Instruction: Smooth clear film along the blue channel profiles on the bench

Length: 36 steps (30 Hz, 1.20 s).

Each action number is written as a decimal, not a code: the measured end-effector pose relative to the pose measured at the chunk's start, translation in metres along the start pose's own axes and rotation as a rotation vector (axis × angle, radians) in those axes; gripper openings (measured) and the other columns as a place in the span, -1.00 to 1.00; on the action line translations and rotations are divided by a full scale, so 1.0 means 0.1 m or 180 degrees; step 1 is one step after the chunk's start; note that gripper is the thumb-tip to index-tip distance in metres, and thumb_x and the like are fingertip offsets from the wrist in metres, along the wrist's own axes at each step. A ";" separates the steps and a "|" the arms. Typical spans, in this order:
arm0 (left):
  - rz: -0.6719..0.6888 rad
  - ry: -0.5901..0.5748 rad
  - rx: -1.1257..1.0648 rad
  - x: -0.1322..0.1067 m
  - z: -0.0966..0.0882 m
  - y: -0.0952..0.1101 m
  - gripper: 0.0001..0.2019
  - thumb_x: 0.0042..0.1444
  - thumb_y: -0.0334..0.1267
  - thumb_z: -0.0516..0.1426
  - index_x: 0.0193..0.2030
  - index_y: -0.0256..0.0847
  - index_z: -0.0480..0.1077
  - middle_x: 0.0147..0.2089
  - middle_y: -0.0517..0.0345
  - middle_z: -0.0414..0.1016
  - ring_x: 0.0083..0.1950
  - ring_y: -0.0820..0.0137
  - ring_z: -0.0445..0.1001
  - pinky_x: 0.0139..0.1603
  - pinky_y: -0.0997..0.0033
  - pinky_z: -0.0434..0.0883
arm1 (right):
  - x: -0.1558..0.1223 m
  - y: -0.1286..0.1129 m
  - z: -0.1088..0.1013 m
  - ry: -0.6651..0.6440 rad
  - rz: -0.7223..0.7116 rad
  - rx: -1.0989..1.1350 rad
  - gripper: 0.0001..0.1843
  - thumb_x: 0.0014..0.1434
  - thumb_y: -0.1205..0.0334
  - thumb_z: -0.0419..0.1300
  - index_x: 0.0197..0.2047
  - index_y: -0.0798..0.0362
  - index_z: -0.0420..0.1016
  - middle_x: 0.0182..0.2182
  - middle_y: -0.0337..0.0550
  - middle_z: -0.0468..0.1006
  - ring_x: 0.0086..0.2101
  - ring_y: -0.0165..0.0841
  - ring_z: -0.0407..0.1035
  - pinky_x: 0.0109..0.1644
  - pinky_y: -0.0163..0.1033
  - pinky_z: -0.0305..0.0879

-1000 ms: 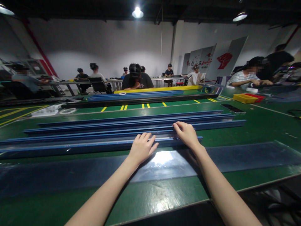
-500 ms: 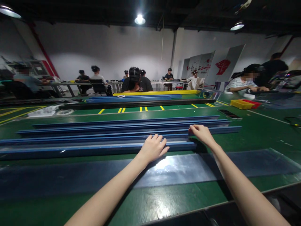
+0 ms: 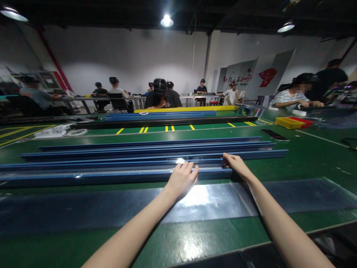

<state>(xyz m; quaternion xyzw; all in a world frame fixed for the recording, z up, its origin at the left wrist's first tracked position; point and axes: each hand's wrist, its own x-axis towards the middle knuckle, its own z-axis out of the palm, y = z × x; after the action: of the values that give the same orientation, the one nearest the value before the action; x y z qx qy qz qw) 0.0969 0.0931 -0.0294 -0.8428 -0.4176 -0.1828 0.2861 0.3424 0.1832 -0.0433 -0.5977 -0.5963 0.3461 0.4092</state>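
My left hand (image 3: pixel 182 178) lies over the near edge of the closest long blue channel strip (image 3: pixel 111 179). Its fingers are slightly bent, and no grasped object shows in them. At the right end of that strip is my right hand (image 3: pixel 237 166), with thumb and fingers pinched together. What they pinch is too small and dark to make out. Glossy clear film shows along the inside of the strip. Behind it lie several more blue channel strips (image 3: pixel 267 153), side by side. A wide clear plastic sheet (image 3: pixel 83 206) lies flat on the near side, under my forearms.
On the green table (image 3: pixel 315 160) a phone (image 3: pixel 275 134) lies to the right, near a yellow tray (image 3: pixel 288 123) and a red tray (image 3: pixel 304 122). A long black strip (image 3: pixel 167 122) and a yellow strip (image 3: pixel 189 109) lie farther back. Co-workers sit around.
My left hand's fingers have drawn closer together, its thumb no longer sticking out. My right hand has come slightly down and left at the strip's end. The strips look unmoved.
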 end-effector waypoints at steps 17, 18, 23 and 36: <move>-0.0070 0.0377 -0.0070 -0.07 0.04 -0.02 -0.78 0.11 -0.24 0.03 -0.12 -0.25 0.34 -0.13 0.01 0.44 -0.13 0.27 0.37 -0.21 0.30 0.27 | -0.05 0.05 0.04 -0.0071 -0.0417 0.0227 -0.49 -0.15 -0.28 0.05 -0.59 0.06 0.26 -0.63 -0.27 0.28 -0.54 -0.44 0.17 -0.43 -0.31 0.11; -0.0075 0.0407 -0.0064 -0.07 0.04 -0.03 -0.77 0.11 -0.24 0.03 -0.12 -0.25 0.34 -0.13 0.01 0.44 -0.12 0.27 0.37 -0.20 0.29 0.27 | -0.05 0.05 0.04 -0.0075 -0.0431 0.0237 -0.49 -0.16 -0.29 0.06 -0.59 0.06 0.26 -0.63 -0.28 0.28 -0.54 -0.44 0.17 -0.42 -0.31 0.10; -0.0044 0.0556 -0.0030 -0.08 0.01 -0.02 -0.79 0.14 -0.25 0.00 -0.13 -0.22 0.35 -0.12 0.04 0.44 -0.08 0.27 0.35 -0.11 0.25 0.24 | -0.05 0.07 0.03 -0.0046 -0.0409 0.0295 -0.47 -0.16 -0.31 0.06 -0.58 0.07 0.29 -0.63 -0.26 0.31 -0.54 -0.44 0.18 -0.44 -0.32 0.09; -0.0390 0.0180 -0.0022 -0.08 -0.02 -0.01 -0.72 0.16 -0.10 -0.04 -0.17 -0.25 0.34 -0.18 -0.02 0.43 -0.15 0.25 0.36 -0.23 0.27 0.23 | -0.05 0.09 -0.04 0.0052 -0.0330 0.0366 -0.58 -0.12 -0.16 0.15 -0.54 0.07 0.33 -0.56 -0.20 0.40 -0.50 -0.43 0.27 -0.41 -0.33 0.18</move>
<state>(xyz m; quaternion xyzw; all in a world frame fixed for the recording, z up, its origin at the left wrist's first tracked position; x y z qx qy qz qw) 0.0913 0.0878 -0.0318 -0.8112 -0.4595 -0.2252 0.2832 0.3501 0.1784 -0.0498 -0.5443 -0.6021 0.3532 0.4651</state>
